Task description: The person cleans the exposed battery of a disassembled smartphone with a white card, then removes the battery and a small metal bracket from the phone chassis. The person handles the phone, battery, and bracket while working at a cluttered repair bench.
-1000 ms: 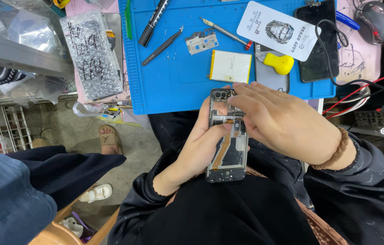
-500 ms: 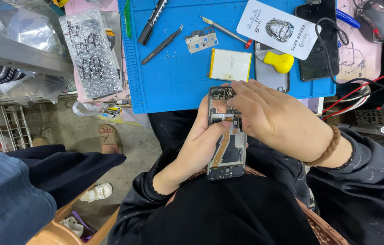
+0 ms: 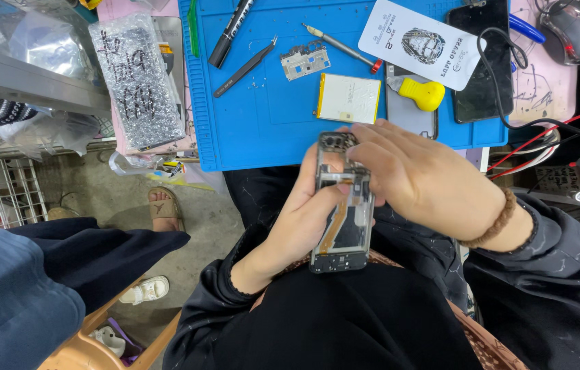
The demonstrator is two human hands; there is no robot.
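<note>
- The left hand [image 3: 307, 219] cradles an opened smartphone frame [image 3: 342, 205] from below, its fingers closed around the frame's left edge and the thumb pressed onto the exposed inside.
- The right hand [image 3: 427, 181] lies over the frame's right side, fingers curled down onto its upper part; the fingertips are partly hidden, and they grip the frame's edge. A brown bead bracelet [image 3: 492, 220] sits on this wrist.
- The phone frame is held upright over the person's lap, just in front of the desk's near edge, its camera end pointing towards the desk.
- A blue work mat [image 3: 262, 116] covers the desk. Near its front edge lies a flat phone battery [image 3: 349, 98].
- Just right of the battery sits a yellow-handled tool [image 3: 421, 92], resting on a grey phone back [image 3: 410, 116].
- Further in lie a small circuit board [image 3: 304, 60], black tweezers [image 3: 244, 66], a black marker pen [image 3: 230, 31] and a thin screwdriver [image 3: 341, 46].
- Off the mat's left edge lies a bubble-wrapped package [image 3: 137, 79].
- At the desk's far right corner is a computer mouse [image 3: 571, 29].
</note>
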